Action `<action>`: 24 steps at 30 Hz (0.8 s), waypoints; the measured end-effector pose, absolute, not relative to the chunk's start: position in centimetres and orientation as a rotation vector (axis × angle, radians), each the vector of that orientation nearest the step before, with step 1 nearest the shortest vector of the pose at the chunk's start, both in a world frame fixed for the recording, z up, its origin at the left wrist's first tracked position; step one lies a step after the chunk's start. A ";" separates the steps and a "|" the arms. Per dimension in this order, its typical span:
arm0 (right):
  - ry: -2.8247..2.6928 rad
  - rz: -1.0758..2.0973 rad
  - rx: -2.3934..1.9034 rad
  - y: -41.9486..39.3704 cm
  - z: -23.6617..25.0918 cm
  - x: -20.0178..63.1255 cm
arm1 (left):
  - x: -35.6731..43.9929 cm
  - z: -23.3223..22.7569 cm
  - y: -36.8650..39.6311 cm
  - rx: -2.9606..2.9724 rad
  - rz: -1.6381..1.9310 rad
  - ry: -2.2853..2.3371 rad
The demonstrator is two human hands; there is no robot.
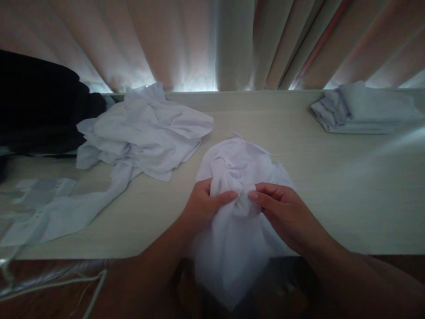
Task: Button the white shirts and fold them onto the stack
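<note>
Before one long curtain (179, 44) at twelve o'clock, a person at one pale table (358, 190) handles a white cloth (234, 235), just below centre, bunched on the near edge with its lower end hanging toward six o'clock. It looks light, soft and limp, likely to crumple rather than slip or break; the gathered fold between the thumbs seems the best place to take hold, with the loose end left to drape.

Counted by size around it: one dark pile (36, 102) at ten o'clock, one loose white heap (146, 128) nearer eleven, its number of pieces hidden, and one folded white stack (375, 106) at two, layers too blurred to count.

Two hands meet at the fold: the left hand (210, 199) nearly closed, thumb on top and fingers hidden behind the cloth; the right hand (279, 204) pinching it between thumb and curled fingers.
</note>
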State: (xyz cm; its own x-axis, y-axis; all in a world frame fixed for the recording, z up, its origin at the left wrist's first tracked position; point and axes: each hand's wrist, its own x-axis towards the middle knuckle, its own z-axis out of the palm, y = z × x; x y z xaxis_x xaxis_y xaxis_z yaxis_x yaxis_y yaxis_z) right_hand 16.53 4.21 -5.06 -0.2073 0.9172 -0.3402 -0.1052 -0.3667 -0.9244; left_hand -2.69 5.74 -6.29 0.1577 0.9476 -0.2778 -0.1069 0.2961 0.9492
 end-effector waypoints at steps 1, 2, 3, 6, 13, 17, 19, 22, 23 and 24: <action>-1.042 1.682 -1.263 4.1 -5.1 16.6 | -2.9 -6.2 5.6 1.016 0.932 1.181; -1.050 1.681 -1.265 4.1 -5.1 16.7 | -3.0 -6.1 5.5 1.050 0.922 1.222; -1.068 1.685 -1.271 4.0 -5.0 16.8 | -3.2 -6.1 5.5 1.069 0.928 1.256; -1.180 1.707 -1.300 4.1 -4.6 17.3 | -3.4 -6.1 5.4 1.054 0.992 1.313; -1.501 1.545 -1.451 3.4 -2.9 18.7 | -2.8 -5.2 4.5 0.989 1.014 1.285; -1.884 1.650 -1.427 2.5 -1.3 19.6 | -2.6 -4.5 3.9 0.937 1.012 1.342; -1.998 1.682 -1.393 2.4 -0.9 19.7 | -2.7 -4.4 3.7 0.914 1.012 1.339; -1.976 1.686 -1.351 3.0 -1.0 19.0 | -3.0 -4.5 3.6 0.968 0.990 1.339; -1.940 1.698 -1.348 3.3 -1.2 18.8 | -3.1 -4.5 3.5 0.990 0.984 1.341; -1.889 1.714 -1.351 3.5 -1.4 18.6 | -3.1 -4.6 3.4 1.005 0.981 1.340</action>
State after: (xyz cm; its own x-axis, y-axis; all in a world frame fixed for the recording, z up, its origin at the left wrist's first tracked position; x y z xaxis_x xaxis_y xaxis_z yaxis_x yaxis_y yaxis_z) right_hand 18.56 3.48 -1.41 -0.5366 0.7527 -0.3815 0.4529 -0.1246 -0.8828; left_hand -3.13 3.40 -4.55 0.0027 0.9579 -0.2872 0.0158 0.2871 0.9578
